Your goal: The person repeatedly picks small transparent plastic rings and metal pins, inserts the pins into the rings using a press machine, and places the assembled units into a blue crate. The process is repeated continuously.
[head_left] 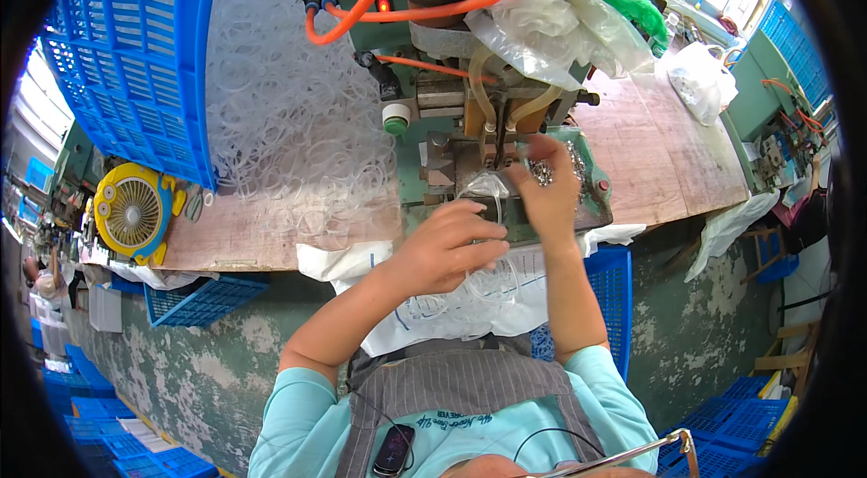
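In front of the bench press (492, 108), my left hand (452, 243) is closed on a clear plastic ring (493, 198), its fingers curled and pointing right. Part of that ring rises past the fingertips toward the press's jaws. My right hand (549, 194) is at the right side of the jaws, thumb and forefinger toward the metal tip. Motion smears those fingertips, so whether they grip anything does not show. Small metal fittings (542, 173) lie in a green tray (591, 194) beside that hand. More clear rings (488, 284) lie on a white sheet (424, 315) over my lap.
Left of the press, a large heap of clear rings (298, 99) spills from a tipped blue crate (126, 54). A yellow fan (135, 212) stands at the left bench edge. Orange hoses (388, 13) and plastic bags (542, 31) hang about the press. Another blue crate (610, 297) is below, right.
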{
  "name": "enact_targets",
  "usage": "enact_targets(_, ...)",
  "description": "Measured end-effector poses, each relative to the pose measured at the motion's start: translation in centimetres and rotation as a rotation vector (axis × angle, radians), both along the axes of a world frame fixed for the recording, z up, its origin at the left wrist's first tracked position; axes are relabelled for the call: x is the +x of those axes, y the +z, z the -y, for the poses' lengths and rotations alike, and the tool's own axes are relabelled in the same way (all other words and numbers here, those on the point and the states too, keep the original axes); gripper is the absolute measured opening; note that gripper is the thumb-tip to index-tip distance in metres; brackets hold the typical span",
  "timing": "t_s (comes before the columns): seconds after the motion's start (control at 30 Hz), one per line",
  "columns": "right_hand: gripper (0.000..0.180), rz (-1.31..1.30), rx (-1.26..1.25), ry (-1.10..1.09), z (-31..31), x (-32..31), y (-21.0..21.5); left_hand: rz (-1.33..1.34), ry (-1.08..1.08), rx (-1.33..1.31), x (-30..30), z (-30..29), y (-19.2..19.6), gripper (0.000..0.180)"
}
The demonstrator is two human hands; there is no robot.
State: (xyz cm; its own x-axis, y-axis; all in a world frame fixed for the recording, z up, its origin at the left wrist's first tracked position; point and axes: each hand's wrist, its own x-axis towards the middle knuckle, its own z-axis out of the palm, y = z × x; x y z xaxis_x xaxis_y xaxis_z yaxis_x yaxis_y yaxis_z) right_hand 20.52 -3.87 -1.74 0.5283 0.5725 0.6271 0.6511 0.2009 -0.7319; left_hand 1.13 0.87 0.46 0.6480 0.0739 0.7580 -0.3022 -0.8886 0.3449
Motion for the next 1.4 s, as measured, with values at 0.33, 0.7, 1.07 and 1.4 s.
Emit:
enact_targets(0.33, 0.021, 0.492, -0.479, -0.262, 2.9, 9.7, -7.7, 0.021, -0.034, -0.069, 0.0, -0.2, -0.2, 0.029)
enact_targets(0.7, 0.017, 0.499, -0.405, -0.289, 2.8, 9.3, -7.6, 0.107, 0.381, 0.151, -3.3, -1.4, -2.1, 0.028)
enact_targets(1.07, 0.010, 0.165, -0.171, -0.254, 2.6, 9.0, -7.1, -0.673, 1.037, -0.132, -16.8, -7.3, -9.2, 0.026)
enact_targets(1.4, 0.012, 0.106, -0.148, -0.279, 2.9, 9.1, -7.5, 0.777, 0.856, -1.291, -13.8, -9.2, -9.9, 0.017)
